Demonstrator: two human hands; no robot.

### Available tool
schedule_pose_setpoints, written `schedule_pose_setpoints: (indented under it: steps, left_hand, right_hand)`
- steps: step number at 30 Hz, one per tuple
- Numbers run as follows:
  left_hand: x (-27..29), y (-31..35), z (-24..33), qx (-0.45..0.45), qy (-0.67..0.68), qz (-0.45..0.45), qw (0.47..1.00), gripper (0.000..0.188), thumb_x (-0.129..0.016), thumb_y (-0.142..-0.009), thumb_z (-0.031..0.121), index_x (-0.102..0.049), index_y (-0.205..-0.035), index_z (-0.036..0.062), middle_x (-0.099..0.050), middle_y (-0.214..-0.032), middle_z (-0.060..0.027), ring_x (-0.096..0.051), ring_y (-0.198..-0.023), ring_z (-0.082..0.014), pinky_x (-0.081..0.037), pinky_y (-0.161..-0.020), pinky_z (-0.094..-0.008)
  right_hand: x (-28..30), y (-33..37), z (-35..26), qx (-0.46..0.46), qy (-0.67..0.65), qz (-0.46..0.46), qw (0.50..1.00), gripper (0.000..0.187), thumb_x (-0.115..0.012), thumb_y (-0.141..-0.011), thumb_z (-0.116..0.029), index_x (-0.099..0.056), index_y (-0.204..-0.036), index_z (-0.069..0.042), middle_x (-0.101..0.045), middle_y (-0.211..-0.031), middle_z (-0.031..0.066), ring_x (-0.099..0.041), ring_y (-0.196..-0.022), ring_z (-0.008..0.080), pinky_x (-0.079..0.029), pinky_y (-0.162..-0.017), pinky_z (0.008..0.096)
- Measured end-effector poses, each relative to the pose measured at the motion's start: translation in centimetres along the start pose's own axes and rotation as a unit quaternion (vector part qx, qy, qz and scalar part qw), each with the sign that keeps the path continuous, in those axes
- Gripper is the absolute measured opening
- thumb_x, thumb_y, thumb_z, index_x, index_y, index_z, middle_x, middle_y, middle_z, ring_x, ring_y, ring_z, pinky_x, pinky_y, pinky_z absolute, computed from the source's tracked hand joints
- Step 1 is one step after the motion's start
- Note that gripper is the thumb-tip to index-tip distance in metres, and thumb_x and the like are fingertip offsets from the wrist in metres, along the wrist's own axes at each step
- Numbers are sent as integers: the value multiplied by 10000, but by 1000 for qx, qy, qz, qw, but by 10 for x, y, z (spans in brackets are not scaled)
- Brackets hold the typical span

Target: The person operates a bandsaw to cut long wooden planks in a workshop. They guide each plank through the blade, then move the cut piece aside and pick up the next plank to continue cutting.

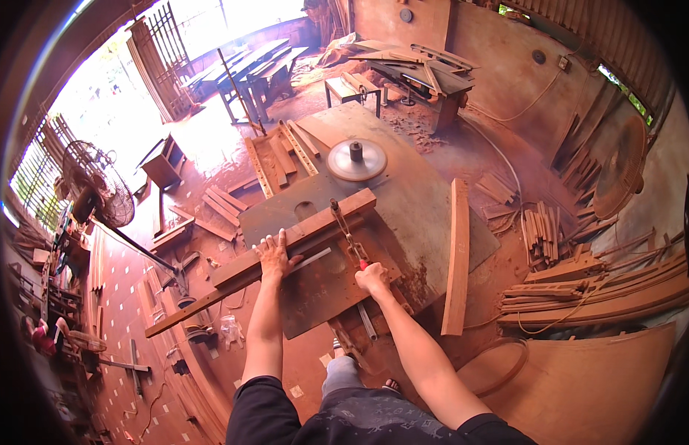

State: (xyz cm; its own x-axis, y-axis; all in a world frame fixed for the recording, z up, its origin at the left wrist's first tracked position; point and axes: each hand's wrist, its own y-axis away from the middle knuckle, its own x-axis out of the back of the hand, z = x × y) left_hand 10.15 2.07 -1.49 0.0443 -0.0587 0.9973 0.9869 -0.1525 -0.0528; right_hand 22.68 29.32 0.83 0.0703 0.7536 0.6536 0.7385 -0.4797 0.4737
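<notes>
A long wooden beam (315, 225) lies slantwise across the worktable on a sliding jig (315, 297). My left hand (274, 254) rests on the beam with its fingers spread. The metal toggle clamp (348, 233) reaches over the beam near its right end, and my right hand (372, 278) is closed around the clamp's red handle (363, 264). Just beyond the beam, a round cutter disc (352, 169) with a dark central spindle stands above the tabletop; its surface looks smeared, as if turning. A thinner strip (181, 313) sticks out at lower left.
A slightly curved board (455, 259) lies at the table's right edge. Wood strips (285, 152) sit at its far left corner. Stacked boards (596, 293) and offcuts (541, 230) fill the right side. A standing fan (100, 185) is at left, with timber along the floor.
</notes>
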Motion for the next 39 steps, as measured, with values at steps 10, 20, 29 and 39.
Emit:
schedule_pose_setpoints:
  steps: [10, 20, 29, 39]
  left_hand:
    - [-4, -70, -21, -9, -3, 0, 1000, 1155, -825, -762, 670, -276, -1660, 193, -397, -1532, -221, -384, -1440, -451, -236, -1184, -737]
    - [-12, -96, -34, -11, -33, 1, 999, 1120, -805, -806, 646, -245, -1661, 190, -412, -1495, -194, -409, -1416, -410, -274, -1163, -735]
    - [-16, -104, -38, -7, -41, 4, 999, 1119, -801, -813, 647, -234, -1669, 202, -411, -1496, -187, -412, -1411, -402, -283, -1157, -728]
    - [-21, -107, -42, -15, -47, 13, 999, 1094, -789, -827, 636, -243, -1667, 196, -429, -1489, -192, -412, -1400, -412, -286, -1151, -714]
  right_hand:
    - [-10, -42, -47, 18, -12, 8, 1000, 418, -669, -856, -275, -756, -1074, 71, -713, -1167, 355, -703, -1158, 461, -580, -992, 480]
    - [-27, -65, -63, 22, -34, 9, 999, 392, -692, -898, -322, -774, -986, 51, -739, -1076, 345, -741, -1095, 439, -606, -934, 468]
    - [-32, -72, -68, 30, -29, 14, 999, 402, -686, -887, -331, -754, -918, 64, -742, -1009, 351, -755, -1051, 443, -622, -901, 460]
    - [-21, -69, -75, -2, -48, -59, 997, 416, -714, -859, -278, -690, -1034, 99, -715, -1165, 302, -738, -1130, 338, -591, -935, 414]
